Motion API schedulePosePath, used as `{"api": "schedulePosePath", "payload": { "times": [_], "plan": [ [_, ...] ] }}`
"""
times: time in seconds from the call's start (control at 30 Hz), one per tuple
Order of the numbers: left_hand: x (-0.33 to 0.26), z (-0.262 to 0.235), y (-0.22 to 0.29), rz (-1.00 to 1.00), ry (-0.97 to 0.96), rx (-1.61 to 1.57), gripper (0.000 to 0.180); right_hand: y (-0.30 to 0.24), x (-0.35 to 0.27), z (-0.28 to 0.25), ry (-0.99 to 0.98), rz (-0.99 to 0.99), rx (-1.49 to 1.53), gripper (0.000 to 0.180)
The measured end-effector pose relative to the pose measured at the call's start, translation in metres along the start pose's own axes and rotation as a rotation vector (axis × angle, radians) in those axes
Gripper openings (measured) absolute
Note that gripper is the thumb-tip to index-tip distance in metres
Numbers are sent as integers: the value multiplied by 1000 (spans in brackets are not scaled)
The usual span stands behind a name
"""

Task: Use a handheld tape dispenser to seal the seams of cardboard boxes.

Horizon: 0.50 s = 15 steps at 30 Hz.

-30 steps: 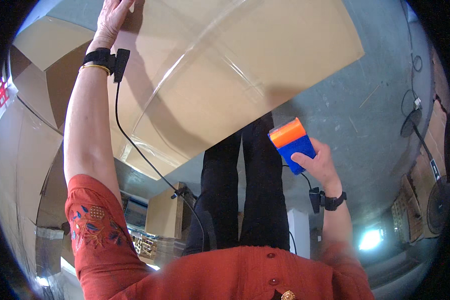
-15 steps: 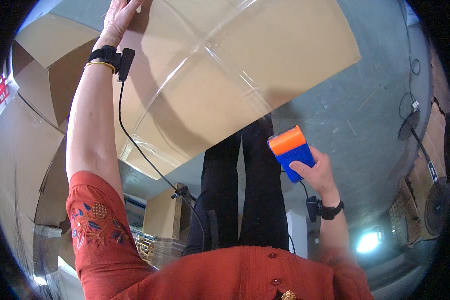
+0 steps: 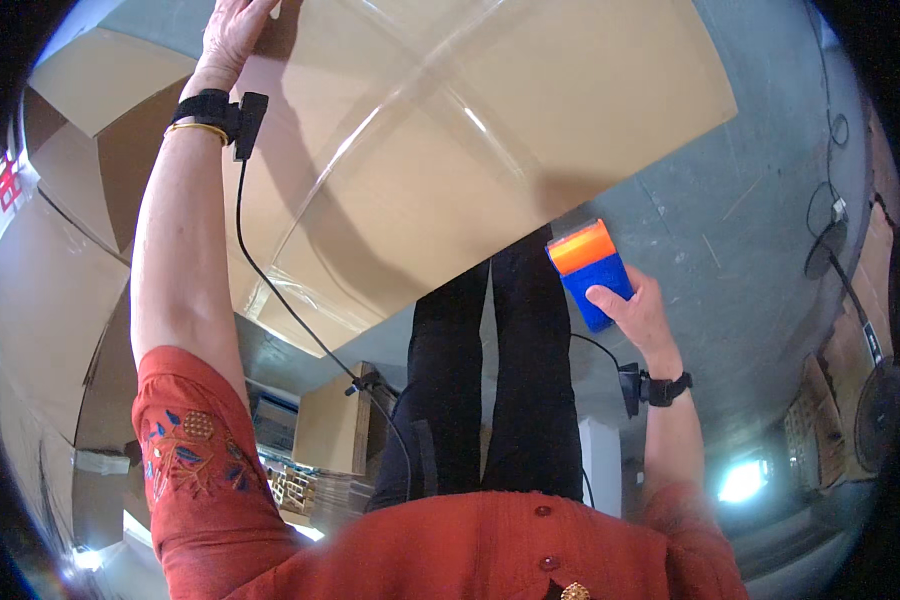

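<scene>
Right hand (image 3: 638,315) holds tape dispenser (image 3: 592,275) above floor (image 3: 695,215), just outside cardboard's (image 3: 570,100) edge

Large carton (image 3: 570,100) ahead of legs (image 3: 445,380); packing-tape strips (image 3: 380,120) crossing on top. Left hand (image 3: 235,38) at carton's far left part. Tape dispenser (image 3: 595,288) in fingers (image 3: 606,299) of right hand (image 3: 640,318), right of legs, near carton's near edge. Cardboard boxes (image 3: 45,290) left of left forearm. Smaller box (image 3: 328,430) left of legs. Floor (image 3: 690,240) right of carton; round-based stand (image 3: 850,280) at far right.
</scene>
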<state>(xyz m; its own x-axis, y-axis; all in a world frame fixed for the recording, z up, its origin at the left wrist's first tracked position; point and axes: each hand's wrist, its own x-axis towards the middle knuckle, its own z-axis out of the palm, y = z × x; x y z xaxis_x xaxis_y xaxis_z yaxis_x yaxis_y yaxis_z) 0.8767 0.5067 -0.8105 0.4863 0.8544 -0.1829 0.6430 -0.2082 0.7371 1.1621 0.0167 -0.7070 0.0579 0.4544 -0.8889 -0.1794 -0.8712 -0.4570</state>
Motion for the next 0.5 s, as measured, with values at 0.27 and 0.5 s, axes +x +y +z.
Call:
{"api": "schedulePosePath", "payload": {
  "times": [0.27, 0.5],
  "plan": [
    [2, -2, 12, -55, -95, 64, 56, 7, 10, -3, -3, 44, 12, 45],
    [24, -11, -31, 6, -122, 332, 68, 12, 18, -6, -10, -32, -8, 46]
  ]
}}
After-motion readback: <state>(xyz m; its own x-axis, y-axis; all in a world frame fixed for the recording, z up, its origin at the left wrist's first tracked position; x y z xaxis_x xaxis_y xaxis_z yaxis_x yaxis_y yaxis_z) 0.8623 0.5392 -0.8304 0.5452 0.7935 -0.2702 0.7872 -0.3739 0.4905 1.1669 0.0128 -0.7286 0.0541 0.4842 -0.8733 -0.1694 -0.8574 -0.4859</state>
